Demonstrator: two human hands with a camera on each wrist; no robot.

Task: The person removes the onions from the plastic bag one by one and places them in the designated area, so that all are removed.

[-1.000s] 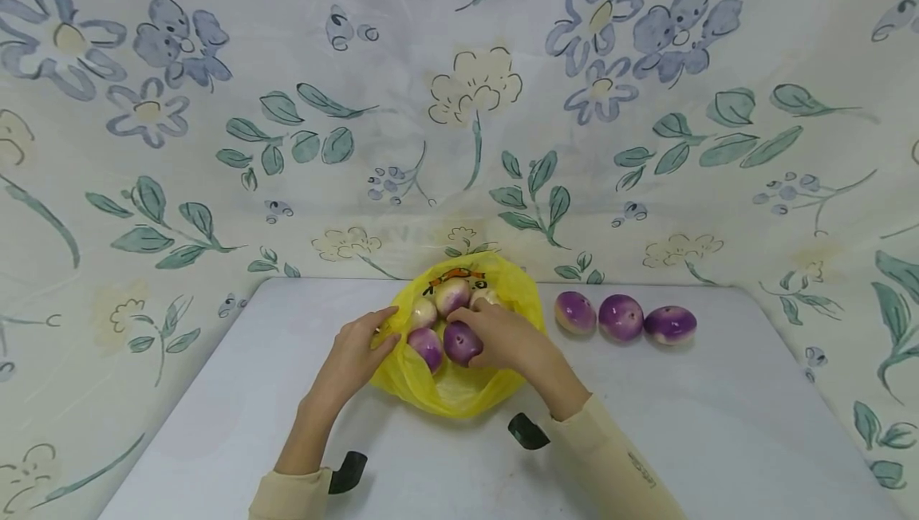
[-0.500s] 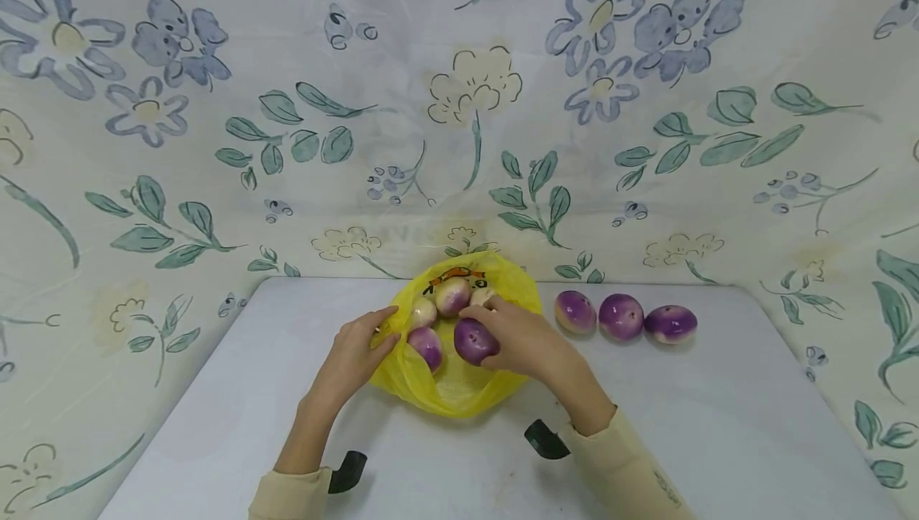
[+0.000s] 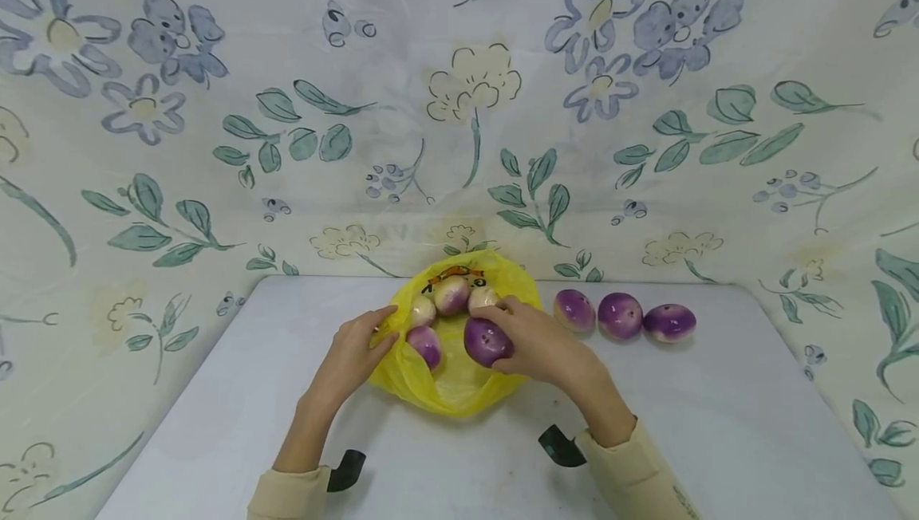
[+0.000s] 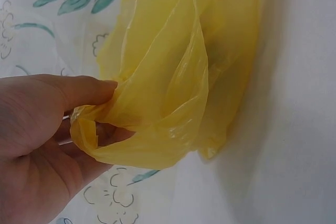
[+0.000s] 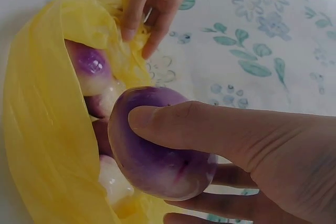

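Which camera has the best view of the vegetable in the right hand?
Right wrist: the vegetable looks large and close, though the right hand's thumb covers part. Head shows it small, against the yellow bag; left wrist doesn't.

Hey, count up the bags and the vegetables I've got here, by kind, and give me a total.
Yellow plastic bag: 1
Purple-and-white turnip-like vegetables: 8 visible (4 in the bag, 1 in the right hand, 3 on the table)
Total: 9
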